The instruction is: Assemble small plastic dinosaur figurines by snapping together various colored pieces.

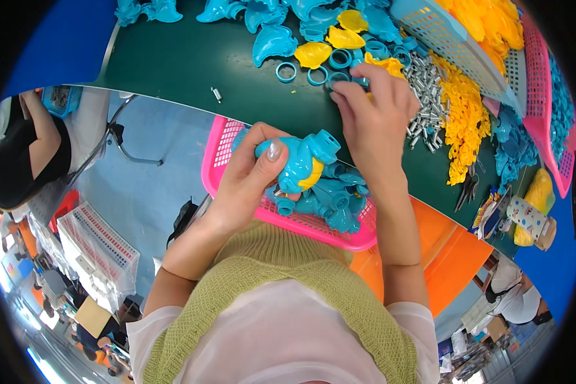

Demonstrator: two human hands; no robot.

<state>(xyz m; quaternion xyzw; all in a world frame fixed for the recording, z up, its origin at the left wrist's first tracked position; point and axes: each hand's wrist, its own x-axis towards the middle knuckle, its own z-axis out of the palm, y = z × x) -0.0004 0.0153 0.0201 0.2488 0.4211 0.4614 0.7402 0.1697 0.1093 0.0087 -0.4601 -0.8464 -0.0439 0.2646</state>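
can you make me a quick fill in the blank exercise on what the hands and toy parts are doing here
1. The left hand holds an assembled toy that is blue with a ____ part on it.
2. Below that toy sits a ____ basket holding more blue toys.
3. The right hand reaches to the loose parts on the ____ tabletop.
4. Right of that hand lies a heap of small ____ screws.

Missing words: yellow; pink; green; metal

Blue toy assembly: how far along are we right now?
Done: a batch of assembled blue toys lies in the pink basket. In hand: the left hand holds a blue toy with yellow insert; the right hand reaches among the blue rings. Left: blue shells, yellow pieces and metal pins on the green table.
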